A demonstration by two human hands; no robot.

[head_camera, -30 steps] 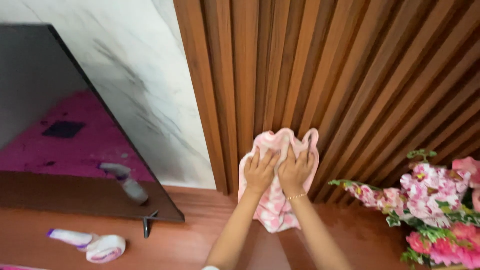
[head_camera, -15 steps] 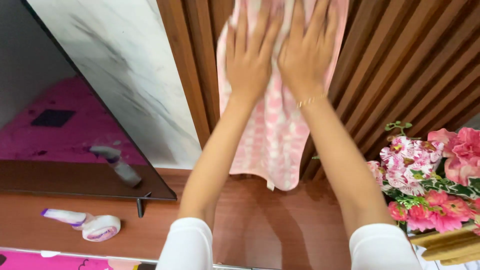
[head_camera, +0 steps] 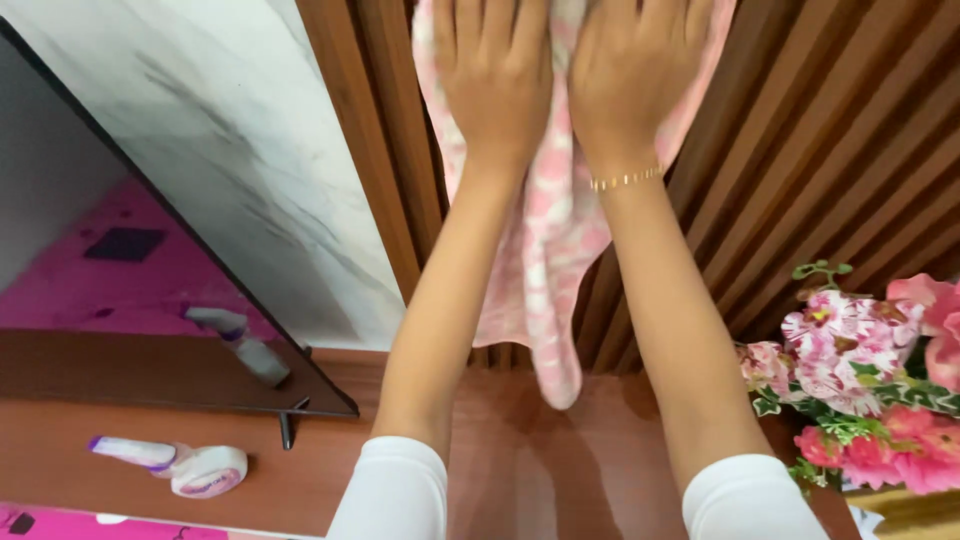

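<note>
Head view: left hand (head_camera: 497,75) & right hand (head_camera: 632,72) lie flat, fingers spread, pressing a pink cloth (head_camera: 548,250) on the ribbed wood wall (head_camera: 800,130). Cloth is soft, fluffy; its loose end hangs below the wrists. It may slip off the hard grooves, or the right elbow may hit the flowers (head_camera: 860,370) beside it.

– What are we pressing on?
– Our cloth (head_camera: 545,230). It's pink with white spots, soft and crumpled.
– Where is it?
– Flat against the brown wooden slats (head_camera: 800,130), with its bottom end hanging loose.
</note>
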